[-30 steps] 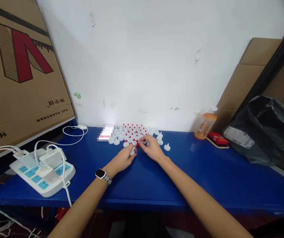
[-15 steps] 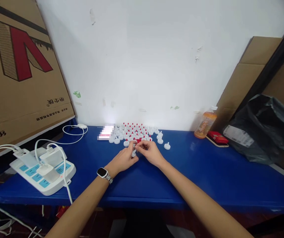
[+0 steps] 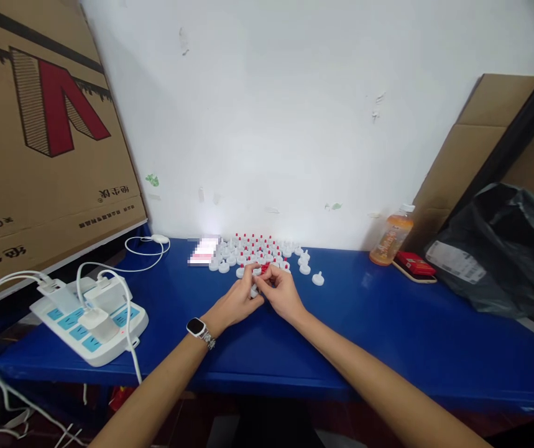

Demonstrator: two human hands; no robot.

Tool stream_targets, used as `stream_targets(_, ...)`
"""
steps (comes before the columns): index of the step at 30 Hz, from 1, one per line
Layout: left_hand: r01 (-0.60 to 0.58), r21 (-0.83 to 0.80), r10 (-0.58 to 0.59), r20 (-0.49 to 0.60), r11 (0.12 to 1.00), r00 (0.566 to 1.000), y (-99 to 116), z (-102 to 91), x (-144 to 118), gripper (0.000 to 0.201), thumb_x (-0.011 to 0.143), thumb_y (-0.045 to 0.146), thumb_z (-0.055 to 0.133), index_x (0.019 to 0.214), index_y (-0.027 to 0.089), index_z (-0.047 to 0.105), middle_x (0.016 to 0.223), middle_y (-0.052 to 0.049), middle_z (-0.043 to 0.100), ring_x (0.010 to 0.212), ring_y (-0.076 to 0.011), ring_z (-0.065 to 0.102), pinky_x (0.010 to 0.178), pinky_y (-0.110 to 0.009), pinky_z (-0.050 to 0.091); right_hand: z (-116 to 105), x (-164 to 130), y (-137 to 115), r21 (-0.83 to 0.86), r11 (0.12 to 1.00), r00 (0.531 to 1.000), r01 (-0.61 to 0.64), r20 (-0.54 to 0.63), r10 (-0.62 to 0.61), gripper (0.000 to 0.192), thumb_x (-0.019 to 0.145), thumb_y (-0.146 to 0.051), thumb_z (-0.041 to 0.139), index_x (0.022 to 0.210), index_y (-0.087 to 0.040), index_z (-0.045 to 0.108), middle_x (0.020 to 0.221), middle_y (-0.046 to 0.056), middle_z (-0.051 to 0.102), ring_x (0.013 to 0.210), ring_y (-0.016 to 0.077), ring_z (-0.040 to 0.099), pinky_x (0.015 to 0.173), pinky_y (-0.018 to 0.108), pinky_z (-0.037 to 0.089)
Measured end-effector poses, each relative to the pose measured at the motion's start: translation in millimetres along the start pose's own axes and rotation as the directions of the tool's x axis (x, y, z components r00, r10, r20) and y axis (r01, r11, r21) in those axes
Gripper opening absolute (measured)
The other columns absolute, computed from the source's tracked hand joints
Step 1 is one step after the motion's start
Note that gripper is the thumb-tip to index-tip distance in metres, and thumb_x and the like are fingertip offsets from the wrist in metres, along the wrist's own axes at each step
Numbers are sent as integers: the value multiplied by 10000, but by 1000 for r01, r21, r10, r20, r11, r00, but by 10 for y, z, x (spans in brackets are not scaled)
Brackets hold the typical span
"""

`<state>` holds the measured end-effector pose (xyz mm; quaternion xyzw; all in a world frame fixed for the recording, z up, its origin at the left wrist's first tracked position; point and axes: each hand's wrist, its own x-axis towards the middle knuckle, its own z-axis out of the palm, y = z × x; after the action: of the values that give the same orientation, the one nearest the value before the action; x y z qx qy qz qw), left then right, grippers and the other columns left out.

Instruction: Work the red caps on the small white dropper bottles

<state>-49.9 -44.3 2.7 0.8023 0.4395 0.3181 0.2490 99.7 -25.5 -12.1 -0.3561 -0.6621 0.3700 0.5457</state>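
Observation:
My left hand (image 3: pixel 240 300) and my right hand (image 3: pixel 280 289) meet at the middle of the blue table (image 3: pixel 388 330), fingertips pinched together over a small white cap (image 3: pixel 253 290). The left wrist wears a smartwatch (image 3: pixel 196 326). Just behind the fingers lies a small heap of loose red tips (image 3: pixel 265 267). Beyond it stands a cluster of several white caps with red tips (image 3: pixel 255 247) near the wall. One white cap (image 3: pixel 317 279) sits alone to the right of my right hand.
A white power strip (image 3: pixel 90 317) with plugs and white cables sits at the left. A large cardboard box (image 3: pixel 38 143) leans at the far left. An orange drink bottle (image 3: pixel 391 237), a red pack (image 3: pixel 414 262) and a black plastic bag (image 3: pixel 504 249) are at the right.
My right hand drew back from the red tips toward my left hand, and both now pinch together over the white cap. The view shifted slightly.

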Motion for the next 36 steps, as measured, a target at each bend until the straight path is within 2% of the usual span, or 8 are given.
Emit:
stream_targets(3, -3, -11, 3, 23, 1000, 1000, 8, 32, 6, 566, 863, 229, 505, 1384, 198, 286, 910, -33, 648, 764, -191, 637, 711, -290, 476, -4, 3, -1, 1, 1000, 1000, 7, 19, -7, 292, 819, -397, 648, 657, -213, 490, 619, -26, 519, 566, 125, 461, 549, 255, 386)
stream_targets(6, -42, 17, 43, -28, 999, 999, 38, 40, 40, 534, 876, 257, 517, 1361, 195, 302, 978, -58, 650, 836, -207, 651, 752, -308, 491, -77, 65, -33, -7, 1000, 999, 28, 21, -28, 263, 818, -403, 648, 693, -207, 524, 649, -16, 556, 586, 129, 493, 568, 256, 408)
stream_targets(10, -112, 262, 162, -179, 958, 970, 39, -60, 123, 547, 852, 380, 616, 1330, 218, 405, 1101, -83, 606, 1012, -249, 600, 903, -381, 477, -322, 211, -63, -40, 998, 976, 40, -215, -48, 276, 817, -432, 651, 725, -200, 531, 615, -18, 558, 554, 127, 501, 545, 252, 401)
stream_targets(13, -119, 443, 237, -222, 889, 946, -28, -148, 236, 294, 927, 344, 515, 1199, 238, 551, 1117, -78, 576, 1077, -250, 556, 966, -406, 447, -499, 270, -47, -76, 997, 947, 22, -317, -45, 293, 806, -441, 666, 726, -197, 526, 578, -27, 539, 508, 116, 469, 502, 243, 365)
stream_targets(17, -85, 614, 227, -157, 785, 961, -146, -137, 456, 308, 932, 320, 523, 1219, 219, 571, 1069, -89, 560, 1010, -252, 558, 890, -395, 475, -549, 249, -7, -123, 992, 971, 16, -235, -44, 277, 816, -428, 657, 729, -192, 541, 603, -11, 564, 540, 123, 495, 520, 242, 385)
stream_targets(21, -95, 685, 196, -70, 722, 978, -243, -82, 597, 172, 953, 273, 482, 1021, 189, 615, 973, -85, 569, 955, -247, 560, 851, -377, 473, -497, 224, 18, -132, 991, 983, 11, -178, -34, 260, 816, -411, 652, 731, -198, 530, 606, -15, 564, 549, 125, 499, 523, 241, 389)
stream_targets(27, -89, 622, 186, -93, 778, 978, -402, -203, 545, 162, 978, 221, 416, 960, 180, 571, 964, -71, 572, 921, -214, 572, 838, -344, 477, -449, 210, -6, -204, 979, 991, 15, -124, -41, 235, 833, -389, 623, 730, -200, 529, 596, -25, 546, 538, 120, 480, 522, 243, 377)
stream_targets(36, -102, 528, 213, -155, 843, 965, -512, -280, 494, 148, 954, 294, 494, 1025, 188, 568, 994, -62, 564, 922, -212, 578, 843, -352, 485, -335, 349, 19, -397, 911, 993, 115, 59, -100, 126, 856, -284, 573, 761, -202, 560, 628, -26, 584, 559, 120, 522, 548, 238, 393)
